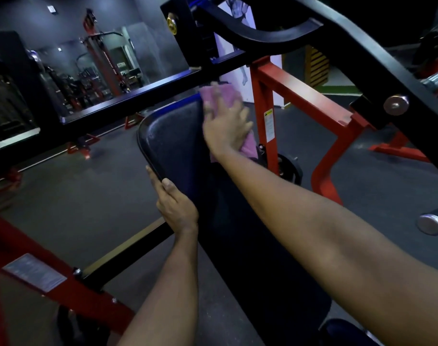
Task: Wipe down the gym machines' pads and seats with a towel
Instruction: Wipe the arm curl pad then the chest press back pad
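Observation:
A long black back pad (173, 138) of a gym machine slopes away from me in the middle of the view. My right hand (225, 123) lies flat with spread fingers on a pink towel (224, 96), pressing it against the pad's upper right edge. My left hand (173, 198) holds the pad's left rim, thumb on the front face and straight fingers along the side. The lower part of the pad runs dark beneath my right forearm.
A black frame bar (143, 96) crosses just above the pad's top. Red frame tubes (300, 96) stand to the right and lower left. A chrome peg (432, 223) juts out at the right. Grey rubber floor and more red machines (103, 56) lie behind.

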